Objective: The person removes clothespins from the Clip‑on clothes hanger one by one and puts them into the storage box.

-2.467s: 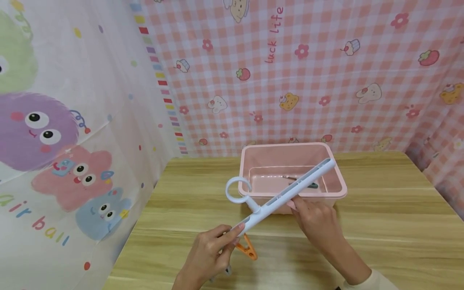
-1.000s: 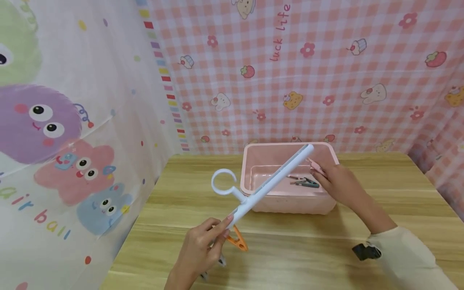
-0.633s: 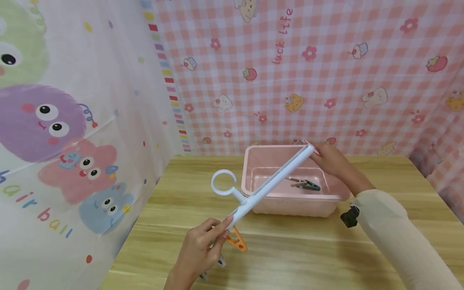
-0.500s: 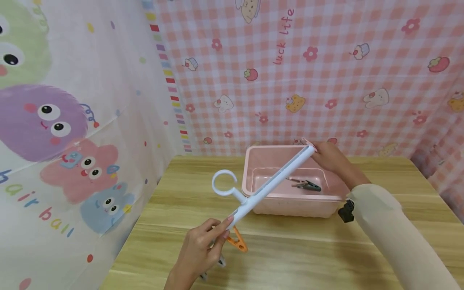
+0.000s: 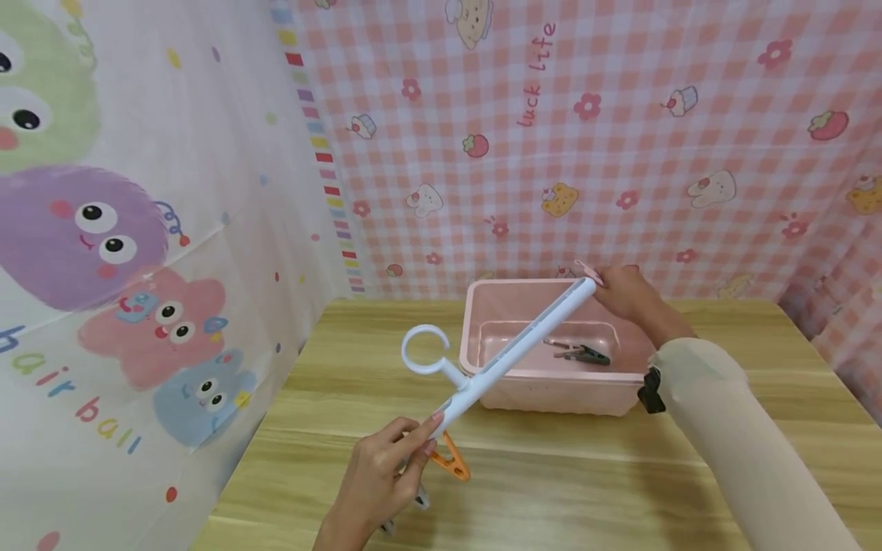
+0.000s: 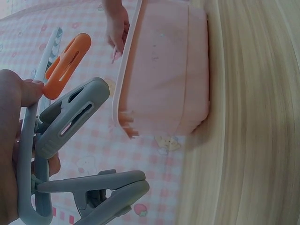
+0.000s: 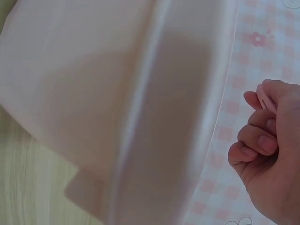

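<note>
A pale blue clothes hanger (image 5: 530, 339) with a ring-shaped hook slants over the pink bin. My left hand (image 5: 382, 474) grips its lower end. Near that hand, an orange clothespin (image 6: 68, 65) and two grey clothespins, one upper (image 6: 72, 117) and one lower (image 6: 112, 187), are clipped to the hanger. At the hanger's far upper end, my right hand (image 5: 627, 295) pinches a pink clothespin (image 5: 588, 271) between thumb and forefinger, its other fingers curled in the right wrist view. Whether the pink clothespin's tips sit around the bar is hidden.
The pink bin (image 5: 551, 394) stands on the wooden table (image 5: 331, 383) behind the hanger. Inside it lie a dark green clothespin (image 5: 592, 356) and others that overlap. A pink checked cloth (image 5: 427, 153) hangs behind, and a white printed one (image 5: 227, 153) at the left.
My right hand has carried the pink clothespin from beside the hanger's middle, over the bin's right side, to the far end. Over the last half second both hands stay nearly still.
</note>
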`<state>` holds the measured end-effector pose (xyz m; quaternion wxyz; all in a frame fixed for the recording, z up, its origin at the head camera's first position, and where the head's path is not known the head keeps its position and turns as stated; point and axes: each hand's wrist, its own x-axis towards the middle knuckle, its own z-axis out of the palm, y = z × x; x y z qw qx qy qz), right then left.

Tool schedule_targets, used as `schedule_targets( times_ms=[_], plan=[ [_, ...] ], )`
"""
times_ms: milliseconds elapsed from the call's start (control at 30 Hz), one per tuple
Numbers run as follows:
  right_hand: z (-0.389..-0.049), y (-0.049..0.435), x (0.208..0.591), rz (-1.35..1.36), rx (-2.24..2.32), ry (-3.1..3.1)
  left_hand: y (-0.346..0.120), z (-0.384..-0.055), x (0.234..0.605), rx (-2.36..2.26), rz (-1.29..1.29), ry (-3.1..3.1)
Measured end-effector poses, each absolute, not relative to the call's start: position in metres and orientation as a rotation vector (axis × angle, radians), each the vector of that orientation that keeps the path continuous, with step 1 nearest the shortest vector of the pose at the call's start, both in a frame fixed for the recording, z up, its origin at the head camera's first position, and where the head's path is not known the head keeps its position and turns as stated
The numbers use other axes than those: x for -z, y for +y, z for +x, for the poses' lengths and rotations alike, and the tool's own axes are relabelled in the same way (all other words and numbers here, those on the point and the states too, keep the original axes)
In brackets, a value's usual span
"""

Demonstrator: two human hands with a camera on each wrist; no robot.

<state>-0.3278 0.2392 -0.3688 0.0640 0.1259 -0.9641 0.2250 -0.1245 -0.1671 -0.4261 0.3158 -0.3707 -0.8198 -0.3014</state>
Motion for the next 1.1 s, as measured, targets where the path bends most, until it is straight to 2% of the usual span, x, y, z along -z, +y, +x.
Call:
schedule_targets(
  times_ms=[567, 1100],
  plan=[
    [-0.324, 0.237, 0.368, 0.399, -0.749, -2.889, -0.166, -0.124, 0.427, 0.814, -0.954, -2.192],
    [-0.315, 0.239, 0.365, 0.256, -0.921, -2.925, -0.162, -0.127, 0.427, 0.798, -1.009, -2.122]
  ],
)
